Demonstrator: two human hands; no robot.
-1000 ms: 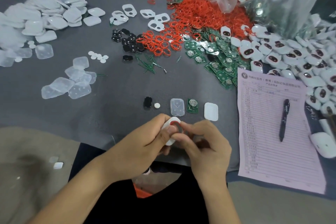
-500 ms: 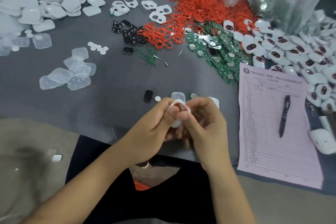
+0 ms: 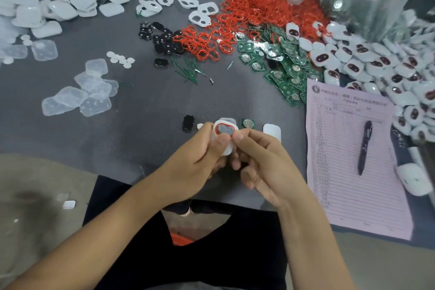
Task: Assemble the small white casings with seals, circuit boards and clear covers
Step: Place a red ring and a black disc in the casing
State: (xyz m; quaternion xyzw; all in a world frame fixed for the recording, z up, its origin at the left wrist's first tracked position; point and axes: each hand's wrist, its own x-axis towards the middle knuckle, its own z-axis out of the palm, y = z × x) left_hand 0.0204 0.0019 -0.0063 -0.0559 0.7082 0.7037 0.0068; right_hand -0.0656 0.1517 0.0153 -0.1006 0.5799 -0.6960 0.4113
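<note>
From the head camera I see my left hand (image 3: 195, 160) and right hand (image 3: 261, 162) meeting just above the near edge of the dark grey table (image 3: 141, 106). Both grip a small white plastic casing (image 3: 225, 139) between them, held slightly above the table. My left thumb lies across its lower face, and my right thumb and forefinger pinch at its right rim, where a thin red rubber seal ring (image 3: 220, 125) loops around the casing's opening.

Just behind the casing, in a row on the table, lie a small black part (image 3: 188, 122), a green circuit board with a round silver cell (image 3: 247, 123) and a white rounded cover piece (image 3: 271, 132). To the right sits a pink printed form (image 3: 348, 195) with a dark pen (image 3: 364, 146) on it. Farther back sprawls a heap of red seal rings (image 3: 254, 4).
</note>
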